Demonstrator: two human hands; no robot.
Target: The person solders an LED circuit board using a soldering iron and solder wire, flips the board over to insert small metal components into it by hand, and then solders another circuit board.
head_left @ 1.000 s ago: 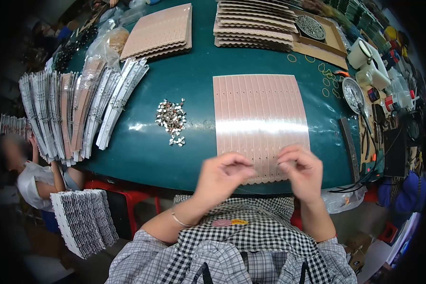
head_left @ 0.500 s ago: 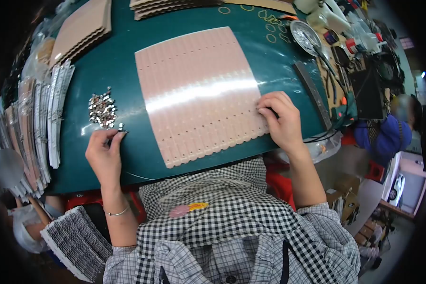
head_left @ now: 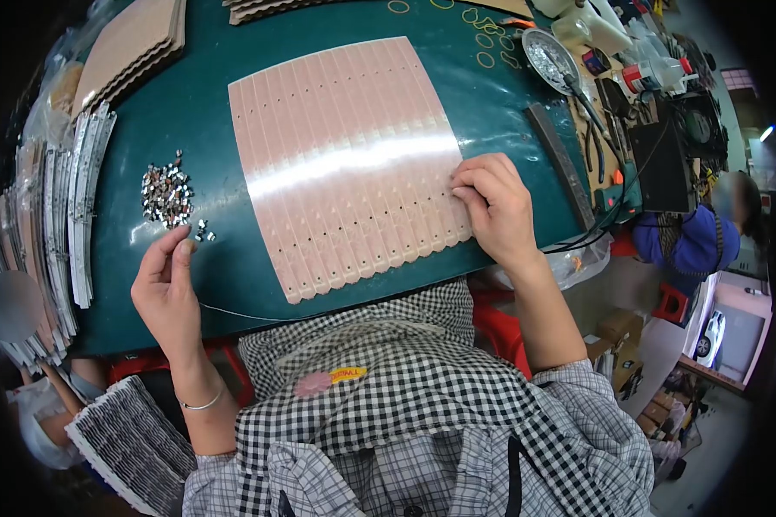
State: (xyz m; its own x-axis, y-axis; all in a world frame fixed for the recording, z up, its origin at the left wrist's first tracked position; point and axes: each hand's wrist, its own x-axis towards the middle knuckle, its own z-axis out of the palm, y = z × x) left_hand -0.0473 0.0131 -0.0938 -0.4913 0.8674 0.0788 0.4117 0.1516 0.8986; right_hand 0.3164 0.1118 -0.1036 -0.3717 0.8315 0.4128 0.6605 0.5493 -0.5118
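A pale pink sheet [head_left: 336,121], marked into long strips with rows of small holes and a scalloped near edge, lies flat before me. My right hand [head_left: 498,211] rests at its right edge, thumb and fingers closed together near the hole row; anything between them is hidden. Left of the sheet sits a pile of small shiny metal pieces [head_left: 165,194]. At its near side, my left hand [head_left: 168,289] has thumb and forefinger closed in a pinch. I cannot make out what is in it. A few loose metal pieces [head_left: 203,231] lie just right of those fingertips.
Stacked brown sheets [head_left: 134,52] and bundled strips [head_left: 90,207] line the left side. At right are a dark metal bar [head_left: 560,164], a dish [head_left: 550,60], pliers [head_left: 593,146] and bottles [head_left: 651,76]. Rubber bands [head_left: 485,41] lie at the back. Another person [head_left: 690,237] is at far right.
My left hand has shifted a little left, baring loose metal pieces beside its fingertips. My right hand stays at the sheet's right edge. The whole view has shifted slightly.
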